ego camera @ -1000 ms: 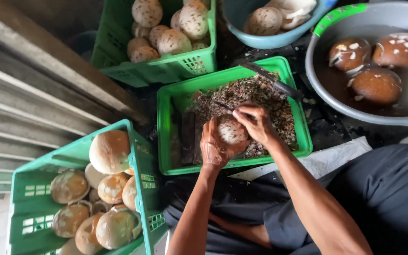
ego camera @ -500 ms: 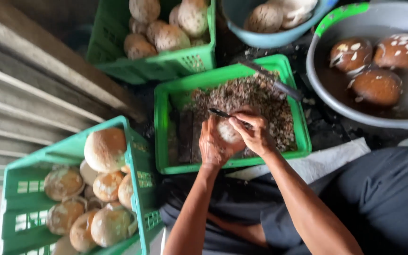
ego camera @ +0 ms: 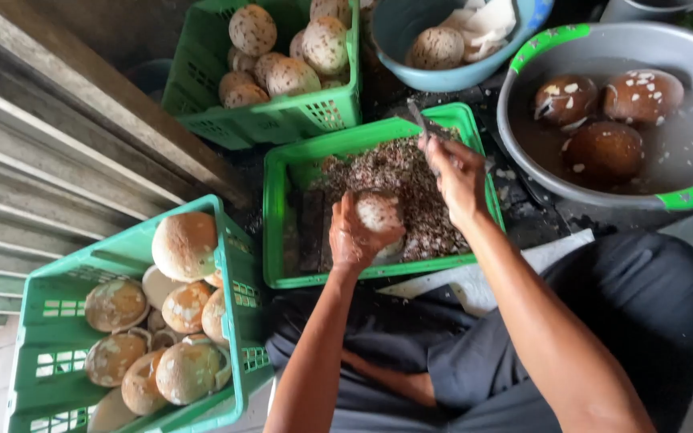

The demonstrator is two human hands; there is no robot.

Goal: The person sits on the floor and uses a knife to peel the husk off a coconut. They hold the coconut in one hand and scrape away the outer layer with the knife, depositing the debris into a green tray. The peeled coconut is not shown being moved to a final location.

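My left hand [ego camera: 354, 236] grips a pale, partly peeled coconut [ego camera: 381, 213] over a green tray [ego camera: 282, 210] full of brown shavings. My right hand [ego camera: 457, 172] is raised a little to the right of the coconut and holds a dark knife [ego camera: 420, 120] whose blade points away from me. The blade is clear of the coconut.
A green crate [ego camera: 42, 297] of coconut halves stands at the lower left. Another green crate [ego camera: 274, 120] of peeled coconuts stands at the back. A blue bowl [ego camera: 411, 68] holds coconut pieces. A grey basin [ego camera: 539, 172] of water with brown coconuts sits at right.
My right hand has lifted the knife off the coconut and moved it up and to the right. My left hand still holds the coconut in place.
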